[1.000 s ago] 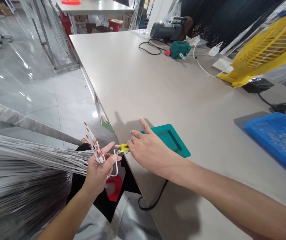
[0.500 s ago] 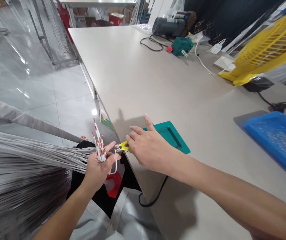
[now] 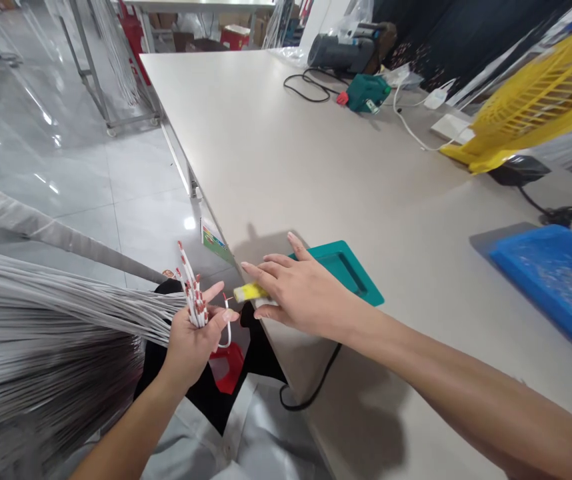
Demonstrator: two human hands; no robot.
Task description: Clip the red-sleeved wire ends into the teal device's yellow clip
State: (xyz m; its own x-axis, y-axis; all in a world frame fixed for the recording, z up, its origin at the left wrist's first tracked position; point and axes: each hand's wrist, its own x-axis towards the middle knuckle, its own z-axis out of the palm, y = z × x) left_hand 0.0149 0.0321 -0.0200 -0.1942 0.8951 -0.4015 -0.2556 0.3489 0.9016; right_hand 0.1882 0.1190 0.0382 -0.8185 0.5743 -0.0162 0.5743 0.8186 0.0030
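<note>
My left hand (image 3: 195,337) is closed around a bunch of white cables (image 3: 196,300) with red-brown ends, which stand up past its thumb. One white cable (image 3: 228,327) curves out at the fingertips, with a thin strand showing at its tip. Just right of that tip, my right hand (image 3: 301,290) holds a small yellow clipper (image 3: 250,292) with a metal end; it is blurred and apart from the cable. The upper fingers of this hand are stretched out, and its grip on the clipper is partly hidden. Under the right hand lies a teal tray (image 3: 353,270).
Long grey-white cables (image 3: 66,307) run in from the left beside a wrapped rail (image 3: 61,223). On the table (image 3: 246,147) are a blue tray (image 3: 556,280) with small bits, a yellow fan (image 3: 531,100), a green device (image 3: 366,92) and a dark motor (image 3: 341,52). A black cord (image 3: 311,400) hangs near the table edge.
The clipper's metal end was at the single cable's tip; now my right hand has drawn it slightly away. The cable tip shows a thin strand. My left hand keeps its hold.
</note>
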